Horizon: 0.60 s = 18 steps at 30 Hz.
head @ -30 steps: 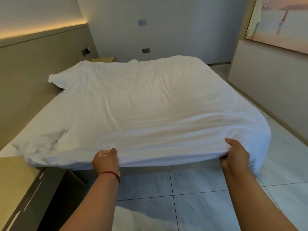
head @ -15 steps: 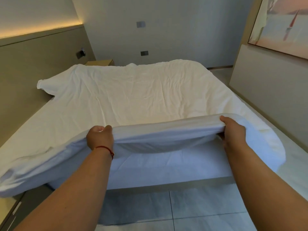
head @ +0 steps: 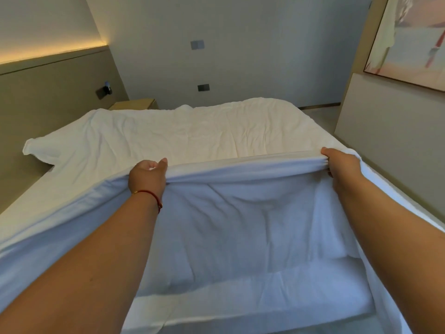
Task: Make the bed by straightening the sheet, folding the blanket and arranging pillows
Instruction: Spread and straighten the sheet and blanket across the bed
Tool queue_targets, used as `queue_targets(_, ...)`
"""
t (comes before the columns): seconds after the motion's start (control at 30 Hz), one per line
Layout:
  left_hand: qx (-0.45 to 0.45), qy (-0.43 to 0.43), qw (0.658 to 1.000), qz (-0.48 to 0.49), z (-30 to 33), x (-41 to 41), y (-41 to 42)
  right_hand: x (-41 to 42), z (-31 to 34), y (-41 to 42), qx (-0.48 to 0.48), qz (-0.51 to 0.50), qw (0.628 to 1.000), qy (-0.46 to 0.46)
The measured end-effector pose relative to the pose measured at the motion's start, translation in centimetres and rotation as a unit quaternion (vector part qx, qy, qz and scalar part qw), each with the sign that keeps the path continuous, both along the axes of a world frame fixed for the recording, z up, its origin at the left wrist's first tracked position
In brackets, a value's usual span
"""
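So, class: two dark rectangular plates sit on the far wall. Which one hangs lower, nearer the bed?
The smaller, darker rectangular wall plate, just above the white bed cover. The paler grey rectangular plate sits well higher, slightly left.

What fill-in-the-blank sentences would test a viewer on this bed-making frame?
1. Both hands grip the edge of the white ____.
2. The left hand wears a ____ string bracelet.
3. The right hand holds the blanket edge ____ the bed.
4. A painting hangs on the ____ wall.

Answers: blanket; red; above; right
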<state>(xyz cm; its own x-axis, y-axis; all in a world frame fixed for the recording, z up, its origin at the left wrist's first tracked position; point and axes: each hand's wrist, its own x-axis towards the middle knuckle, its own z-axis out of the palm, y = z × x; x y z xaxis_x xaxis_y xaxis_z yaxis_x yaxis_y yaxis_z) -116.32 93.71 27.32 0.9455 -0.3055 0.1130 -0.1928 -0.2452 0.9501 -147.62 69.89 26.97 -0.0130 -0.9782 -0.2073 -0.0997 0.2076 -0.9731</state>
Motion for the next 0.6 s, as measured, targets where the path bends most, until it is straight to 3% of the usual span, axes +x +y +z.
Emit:
queue_targets(0.33,0.002,-0.003,0.994,-0.113,1.0,11.9,-15.6,9.4,2.9,-13.6,-0.031,-0.035,0.989,0.14)
queue_targets(0.6,0.051,0.015,0.993,-0.11,-1.0,16.9,-24.1,13.8,1.4,-21.7,-0.041,-0.036,0.981,0.187)
